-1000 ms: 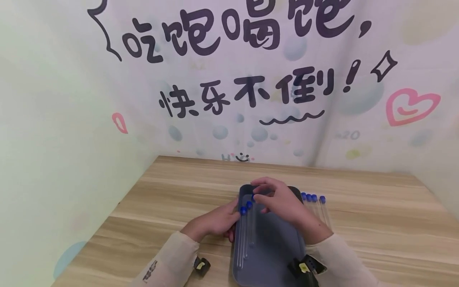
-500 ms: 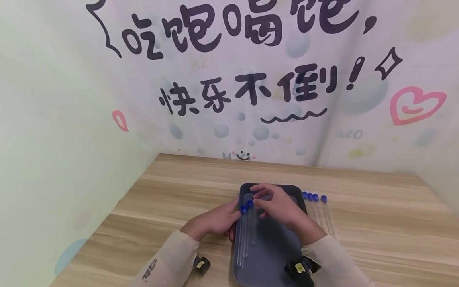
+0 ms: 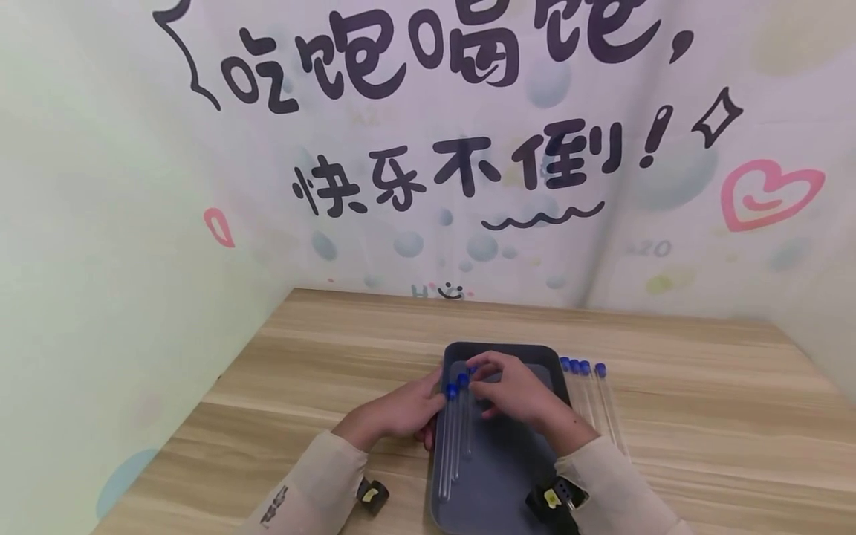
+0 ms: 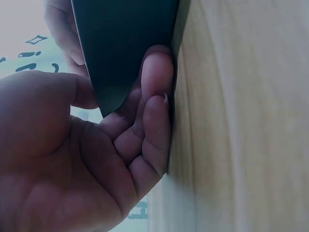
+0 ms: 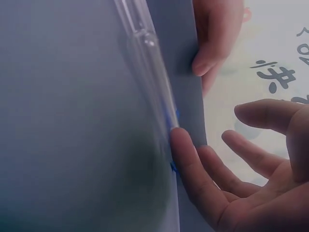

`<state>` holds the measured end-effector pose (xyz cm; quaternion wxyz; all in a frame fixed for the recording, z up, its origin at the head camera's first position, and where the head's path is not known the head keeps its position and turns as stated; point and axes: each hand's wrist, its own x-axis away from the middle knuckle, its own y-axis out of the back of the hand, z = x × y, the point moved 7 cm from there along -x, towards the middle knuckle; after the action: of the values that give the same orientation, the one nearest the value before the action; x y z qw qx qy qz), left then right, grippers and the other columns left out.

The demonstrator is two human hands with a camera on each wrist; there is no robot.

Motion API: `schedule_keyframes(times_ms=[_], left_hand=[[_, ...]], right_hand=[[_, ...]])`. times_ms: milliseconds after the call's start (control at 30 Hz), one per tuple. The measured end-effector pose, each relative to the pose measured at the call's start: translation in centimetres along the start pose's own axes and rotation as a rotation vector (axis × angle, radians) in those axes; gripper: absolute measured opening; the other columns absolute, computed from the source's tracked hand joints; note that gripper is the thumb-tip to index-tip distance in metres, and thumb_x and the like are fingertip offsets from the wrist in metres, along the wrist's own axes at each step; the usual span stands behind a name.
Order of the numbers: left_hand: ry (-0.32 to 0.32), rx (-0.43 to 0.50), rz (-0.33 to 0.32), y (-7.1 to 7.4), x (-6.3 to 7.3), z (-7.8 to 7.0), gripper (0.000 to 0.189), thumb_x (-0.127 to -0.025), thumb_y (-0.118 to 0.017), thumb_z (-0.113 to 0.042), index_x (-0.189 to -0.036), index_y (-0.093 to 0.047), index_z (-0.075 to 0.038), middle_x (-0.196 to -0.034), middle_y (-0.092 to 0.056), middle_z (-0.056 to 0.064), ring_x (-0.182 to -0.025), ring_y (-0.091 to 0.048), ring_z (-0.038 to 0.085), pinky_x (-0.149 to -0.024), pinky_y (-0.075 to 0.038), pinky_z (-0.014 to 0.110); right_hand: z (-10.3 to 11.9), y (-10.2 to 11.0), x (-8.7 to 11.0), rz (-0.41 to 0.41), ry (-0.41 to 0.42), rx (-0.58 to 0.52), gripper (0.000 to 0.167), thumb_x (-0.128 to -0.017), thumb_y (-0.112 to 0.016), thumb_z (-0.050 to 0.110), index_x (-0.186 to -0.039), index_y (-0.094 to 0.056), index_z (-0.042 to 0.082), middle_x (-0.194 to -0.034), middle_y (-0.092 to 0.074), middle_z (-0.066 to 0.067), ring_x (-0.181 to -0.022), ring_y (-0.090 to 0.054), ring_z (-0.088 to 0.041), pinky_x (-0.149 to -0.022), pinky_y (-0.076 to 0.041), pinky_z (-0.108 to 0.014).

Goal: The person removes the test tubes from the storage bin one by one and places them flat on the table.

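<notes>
In the head view a dark blue-grey tray point(image 3: 495, 475) lies lengthwise on the table. My left hand point(image 3: 397, 412) grips its left wall, thumb at the rim and curled fingers point(image 4: 157, 77) low against the outside. Inside, along the left wall, lie clear test tubes point(image 3: 445, 461) with blue caps point(image 3: 463, 380), the farthest one partly hidden by my right hand point(image 3: 518, 390). That hand hovers over the tray's far half. The right wrist view shows one fingertip point(image 5: 181, 137) at a tube point(image 5: 153, 63) near its capped end, the other fingers spread apart from it.
To the tray's right several more blue-capped test tubes point(image 3: 588, 397) lie on the wooden table point(image 3: 702, 416). A printed cloth point(image 3: 401, 245) hangs behind the table's far edge. Small black devices point(image 3: 371, 496) are strapped at both wrists.
My right hand has come slightly lower and nearer over the tray. The left hand keeps its grip at the tray's wall, and the tubes lie about as before.
</notes>
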<state>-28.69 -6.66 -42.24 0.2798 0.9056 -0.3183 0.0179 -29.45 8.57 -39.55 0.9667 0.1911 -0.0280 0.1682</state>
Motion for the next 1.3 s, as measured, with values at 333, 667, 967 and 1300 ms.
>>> schedule_keyframes(times_ms=[333, 667, 967, 1300], left_hand=[[-0.002, -0.006, -0.001, 0.0, 0.0, -0.2, 0.058, -0.107, -0.033, -0.016, -0.161, -0.014, -0.02, -0.063, -0.064, 0.008, -0.05, -0.064, 0.021, -0.049, -0.05, 0.03], [0.012, -0.018, 0.0, 0.0, 0.2, -0.2, 0.055, -0.108, -0.032, -0.017, -0.161, -0.015, -0.019, -0.065, -0.066, 0.007, -0.053, -0.066, 0.022, -0.051, -0.053, 0.032], [-0.001, -0.028, 0.003, 0.1, 0.4, -0.5, 0.056, -0.108, -0.032, -0.017, -0.161, -0.015, -0.018, -0.065, -0.066, 0.007, -0.053, -0.066, 0.022, -0.051, -0.053, 0.032], [0.006, -0.02, 0.006, 0.0, 0.2, -0.3, 0.054, -0.108, -0.031, -0.018, -0.161, -0.015, -0.018, -0.066, -0.067, 0.007, -0.053, -0.066, 0.022, -0.052, -0.053, 0.032]], right_hand=[[-0.9, -0.2, 0.0, -0.005, -0.072, -0.03, 0.037, -0.095, -0.063, 0.007, -0.133, -0.058, 0.004, -0.131, -0.056, -0.022, -0.092, -0.063, -0.027, -0.065, -0.062, -0.04], [-1.3, -0.3, -0.2, -0.015, -0.077, -0.033, 0.036, -0.095, -0.063, 0.006, -0.131, -0.059, 0.004, -0.128, -0.057, -0.021, -0.092, -0.064, -0.026, -0.065, -0.062, -0.038], [-1.2, -0.5, -0.1, -0.004, -0.06, -0.042, 0.036, -0.095, -0.063, 0.005, -0.13, -0.06, 0.004, -0.131, -0.056, -0.023, -0.091, -0.068, -0.025, -0.067, -0.062, -0.038], [-1.2, -0.7, -0.1, 0.041, -0.025, -0.049, 0.039, -0.095, -0.062, 0.005, -0.134, -0.056, 0.001, -0.138, -0.049, -0.026, -0.092, -0.069, -0.025, -0.072, -0.062, -0.038]])
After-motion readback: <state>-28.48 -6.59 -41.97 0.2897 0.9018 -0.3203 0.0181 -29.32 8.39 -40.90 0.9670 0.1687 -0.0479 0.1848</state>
